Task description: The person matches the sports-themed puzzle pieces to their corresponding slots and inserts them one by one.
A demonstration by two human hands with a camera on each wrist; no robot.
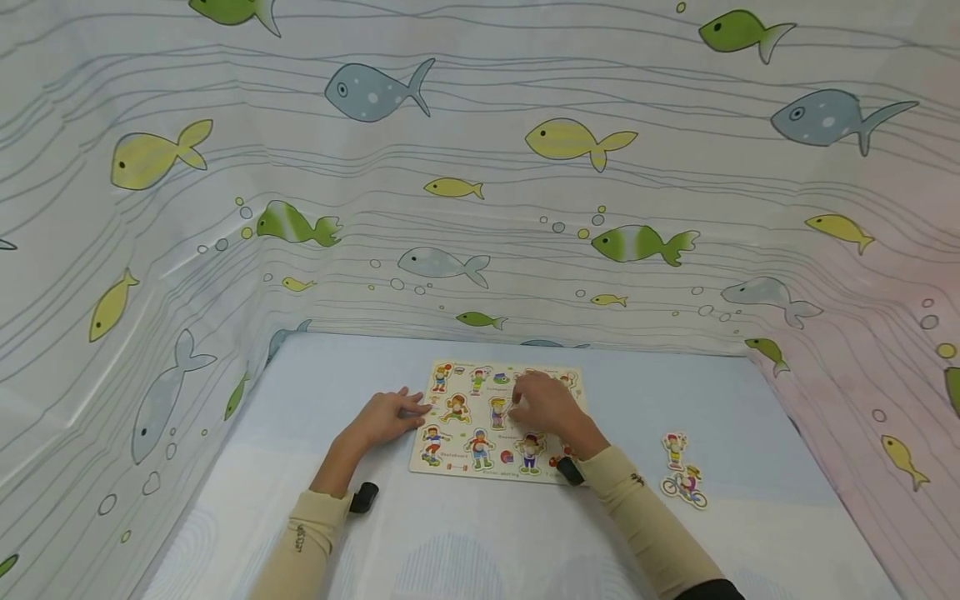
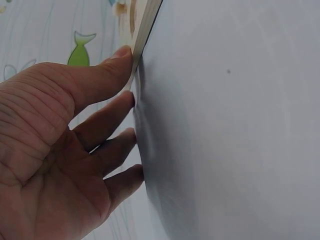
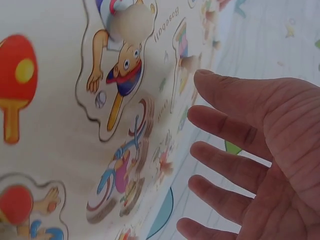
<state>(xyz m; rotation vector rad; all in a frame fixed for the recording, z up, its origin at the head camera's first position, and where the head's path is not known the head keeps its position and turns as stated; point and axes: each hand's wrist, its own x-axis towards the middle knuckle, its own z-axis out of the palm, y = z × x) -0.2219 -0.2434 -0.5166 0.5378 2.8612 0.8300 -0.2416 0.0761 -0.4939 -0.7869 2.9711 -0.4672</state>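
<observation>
A cream wooden puzzle board (image 1: 478, 408) with several sports-figure pieces lies flat on the table. Beside its left edge is my left hand (image 1: 386, 418), fingers spread and lightly bent. Up close in the left wrist view, the thumb (image 2: 117, 67) touches the board's edge and the other fingertips rest on the tabletop. My right hand (image 1: 546, 404) is over the board's upper right part, hiding some pictures. Its fingers (image 3: 225, 162) are loosely extended with nothing between them, near a cyclist picture (image 3: 120, 172) and a baseball player piece (image 3: 125, 70).
Two loose pieces, a standing figure (image 1: 674, 450) and a cyclist (image 1: 684, 487), lie on the table to the right of the board. The pale table (image 1: 300, 433) is bordered by a fish-patterned sheet (image 1: 510, 217) at the back and sides.
</observation>
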